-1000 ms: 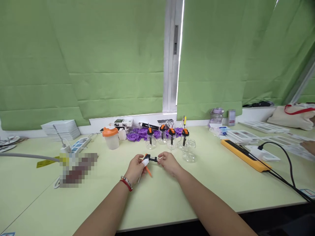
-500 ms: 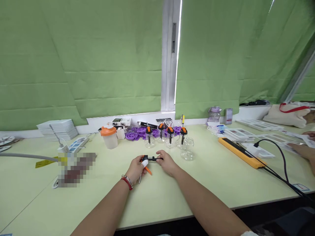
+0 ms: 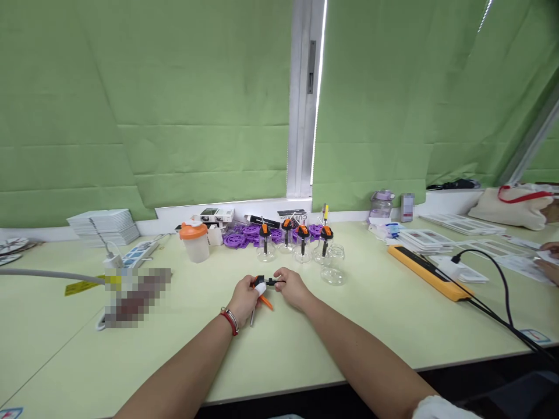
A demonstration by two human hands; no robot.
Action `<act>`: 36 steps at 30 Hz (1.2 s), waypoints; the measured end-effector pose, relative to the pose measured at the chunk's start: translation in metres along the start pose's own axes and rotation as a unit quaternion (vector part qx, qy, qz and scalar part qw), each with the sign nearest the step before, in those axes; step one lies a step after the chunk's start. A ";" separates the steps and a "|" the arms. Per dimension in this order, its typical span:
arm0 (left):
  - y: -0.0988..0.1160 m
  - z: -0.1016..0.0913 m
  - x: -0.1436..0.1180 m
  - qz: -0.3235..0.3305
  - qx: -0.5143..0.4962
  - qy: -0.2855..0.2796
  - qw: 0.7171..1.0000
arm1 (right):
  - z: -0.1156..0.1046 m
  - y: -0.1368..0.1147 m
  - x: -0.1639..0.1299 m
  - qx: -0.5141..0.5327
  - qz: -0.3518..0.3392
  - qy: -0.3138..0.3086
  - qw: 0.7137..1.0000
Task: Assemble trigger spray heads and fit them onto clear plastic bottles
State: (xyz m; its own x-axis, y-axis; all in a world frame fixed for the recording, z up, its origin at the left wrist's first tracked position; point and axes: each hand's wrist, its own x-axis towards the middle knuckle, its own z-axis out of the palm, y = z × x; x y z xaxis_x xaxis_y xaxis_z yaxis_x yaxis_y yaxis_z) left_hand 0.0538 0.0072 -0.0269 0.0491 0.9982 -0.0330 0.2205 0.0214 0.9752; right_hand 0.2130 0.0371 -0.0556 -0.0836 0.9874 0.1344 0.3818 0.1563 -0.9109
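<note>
my left hand [image 3: 244, 297] and right hand [image 3: 292, 287] both pinch a small black-and-orange plastic pump piece [image 3: 264, 284] just above the pale green tabletop [image 3: 305, 355], near its middle, before a clear glass jar [image 3: 333, 264].

A single view is provided, taken from a head-worn camera above the near edge of the worktop [image 3: 393, 326]. It is directed forward and slightly downward, toward the far edge and the green blinds [image 3: 174, 116] behind it. Both forearms are seen entering from the near edge at close range. The worktop is covered nearly from left edge to right edge.
</note>
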 end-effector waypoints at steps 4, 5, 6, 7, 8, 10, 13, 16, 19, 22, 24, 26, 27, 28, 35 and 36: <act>0.001 0.000 0.000 -0.003 0.009 0.005 1.000 | -0.001 -0.001 0.000 -0.011 -0.002 -0.005 1.000; 0.000 -0.001 0.001 -0.004 0.010 0.005 1.000 | -0.001 -0.002 0.000 -0.008 -0.002 -0.004 1.000; 0.000 -0.001 0.001 -0.004 0.012 0.005 1.000 | -0.001 -0.002 0.000 -0.003 0.000 -0.003 1.000; 0.000 -0.001 0.001 -0.004 0.013 0.006 1.000 | -0.002 -0.003 0.000 0.002 0.000 -0.003 1.000; 0.000 -0.001 0.002 -0.004 0.014 0.007 1.000 | -0.002 -0.003 0.000 0.004 0.000 -0.006 1.000; 0.000 -0.001 0.002 -0.005 0.017 0.008 1.000 | -0.002 -0.004 -0.001 0.004 0.000 -0.015 1.000; 0.002 -0.001 0.001 -0.006 0.016 0.008 1.000 | -0.003 -0.004 -0.001 0.003 0.002 -0.014 1.000; 0.002 -0.001 0.001 -0.009 0.011 0.008 1.000 | -0.003 -0.004 -0.001 0.001 -0.003 -0.016 1.000; 0.002 -0.002 0.002 -0.009 0.014 0.005 1.000 | -0.003 -0.004 -0.001 -0.001 0.001 -0.017 1.000; 0.000 -0.002 0.003 -0.006 0.018 0.004 1.000 | -0.003 -0.004 -0.001 0.007 -0.002 -0.018 1.000; -0.002 -0.003 0.004 -0.003 0.020 0.005 1.000 | -0.003 -0.003 -0.001 0.009 0.002 -0.020 1.000; -0.003 -0.003 0.005 -0.003 0.019 0.006 1.000 | -0.002 -0.002 0.000 0.011 0.005 -0.017 1.000; -0.004 -0.003 0.005 -0.005 0.017 0.006 1.000 | -0.002 -0.001 0.000 0.011 0.005 -0.015 1.000; -0.004 -0.003 0.006 -0.007 0.015 0.007 1.000 | -0.002 -0.001 0.000 0.008 0.002 -0.015 1.000; -0.002 -0.002 0.005 -0.003 0.013 0.009 1.000 | -0.001 -0.001 0.001 -0.002 0.006 -0.007 1.000; -0.002 -0.002 0.005 -0.002 0.012 0.009 1.000 | -0.001 -0.001 0.001 -0.005 0.007 -0.011 1.000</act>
State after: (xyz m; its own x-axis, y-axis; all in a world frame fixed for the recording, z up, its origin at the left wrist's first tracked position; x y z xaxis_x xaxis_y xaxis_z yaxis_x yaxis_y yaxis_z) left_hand 0.0519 0.0123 -0.0289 0.0313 0.9990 -0.0325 0.2434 0.0240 0.9696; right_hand 0.2133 0.0380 -0.0538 -0.0984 0.9886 0.1136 0.3926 0.1435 -0.9085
